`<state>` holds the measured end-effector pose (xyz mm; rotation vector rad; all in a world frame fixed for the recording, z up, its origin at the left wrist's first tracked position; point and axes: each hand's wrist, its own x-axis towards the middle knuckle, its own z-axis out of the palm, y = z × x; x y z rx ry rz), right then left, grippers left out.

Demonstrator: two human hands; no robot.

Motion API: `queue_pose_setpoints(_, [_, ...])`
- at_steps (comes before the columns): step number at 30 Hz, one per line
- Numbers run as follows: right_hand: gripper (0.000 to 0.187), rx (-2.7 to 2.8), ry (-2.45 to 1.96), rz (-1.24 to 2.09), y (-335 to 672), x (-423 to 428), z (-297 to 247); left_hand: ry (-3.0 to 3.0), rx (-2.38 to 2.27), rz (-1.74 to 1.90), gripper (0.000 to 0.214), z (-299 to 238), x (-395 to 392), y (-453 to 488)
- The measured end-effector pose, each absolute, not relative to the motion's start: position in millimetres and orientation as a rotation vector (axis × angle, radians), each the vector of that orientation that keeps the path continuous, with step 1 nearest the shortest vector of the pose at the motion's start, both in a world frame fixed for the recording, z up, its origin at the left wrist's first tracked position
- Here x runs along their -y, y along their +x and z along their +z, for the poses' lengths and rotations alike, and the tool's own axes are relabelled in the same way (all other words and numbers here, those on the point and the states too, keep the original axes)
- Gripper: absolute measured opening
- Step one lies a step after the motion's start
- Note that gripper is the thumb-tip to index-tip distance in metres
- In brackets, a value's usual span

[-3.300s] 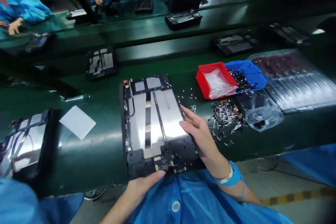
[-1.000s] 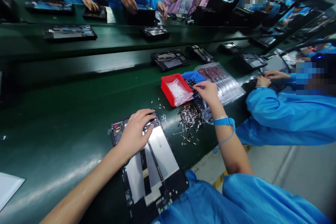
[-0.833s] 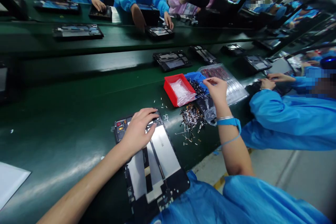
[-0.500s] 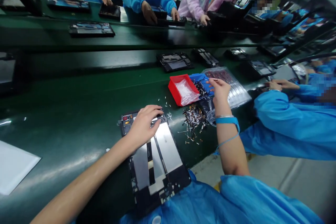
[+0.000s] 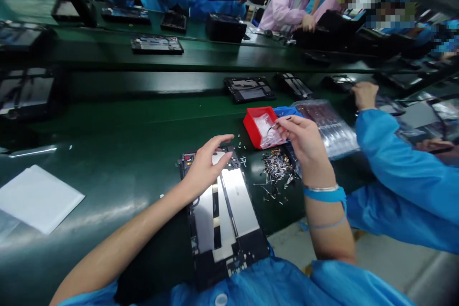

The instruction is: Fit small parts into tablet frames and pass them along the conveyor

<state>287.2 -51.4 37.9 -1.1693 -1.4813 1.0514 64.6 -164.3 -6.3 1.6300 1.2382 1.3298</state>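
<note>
An opened tablet (image 5: 241, 196) lies in front of me, its silvery inside facing up and its near end against my blue garment. My left hand (image 5: 207, 162) is over its far end, thumb and fingers apart, holding nothing. My right hand (image 5: 300, 135) pinches a small dark part with a thin curved end (image 5: 271, 128), too small to name. It is in front of a red bin (image 5: 253, 129) with clear plastic pieces and a blue bin (image 5: 287, 112), partly hidden by the hand. Below lies a heap of small metallic and dark parts (image 5: 277, 166).
Clear plastic trays (image 5: 328, 129) lie right of the bins. Several opened tablets, one here (image 5: 250, 89), rest along the green bench (image 5: 125, 138). White sheets (image 5: 41, 196) lie at left. A co-worker's sleeve (image 5: 390, 167) is close on my right; others work across the bench.
My right hand has come back from the blue bin toward me, holding the small part. My left hand's fingers have lifted and spread. The view has shifted left.
</note>
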Motion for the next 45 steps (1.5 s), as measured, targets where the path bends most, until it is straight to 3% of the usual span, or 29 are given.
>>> queue_pose_setpoints(4, [0.012, 1.746, -1.054, 1.179, 241.9, 91.4, 40.9, 1.403, -1.136, 1.256, 0.026, 0.6, 167.7, 68.8])
queue_pose_setpoints(7, [0.010, 1.843, -1.021, 1.098, 222.4, 106.6, 36.1, 1.290, -1.097, 1.186, 0.020, 1.1, 168.8, 71.0])
queue_pose_setpoints(14, [0.009, 1.972, -0.910, 0.249, 211.3, 123.2, 19.2, 1.492, -1.265, 1.340, 0.018, 0.7, 165.1, 66.8])
queue_pose_setpoints(18, [0.017, 2.143, -0.713, 0.041, 214.5, 126.3, 15.6, 1.561, -1.224, 1.314, 0.020, 1.2, 164.7, 65.9])
queue_pose_setpoints(25, [0.017, 2.208, -0.641, -0.010, 220.0, 127.0, 15.1, 1.679, -1.334, 1.170, 0.024, -1.4, 167.1, 66.8])
queue_pose_setpoints(33, [0.022, 2.063, -0.920, -0.162, 242.6, 106.5, 21.3, 1.185, -1.149, 1.096, 0.026, -1.1, 164.7, 69.6])
queue_pose_setpoints(39, [0.012, 2.162, -0.718, -0.119, 228.2, 124.0, 18.1, 1.155, -1.073, 1.151, 0.021, -4.4, 163.4, 70.0])
queue_pose_setpoints(45, [0.013, 2.116, -0.782, 0.018, 226.3, 121.3, 9.8, 1.181, -1.042, 1.123, 0.032, 0.4, 164.7, 68.2])
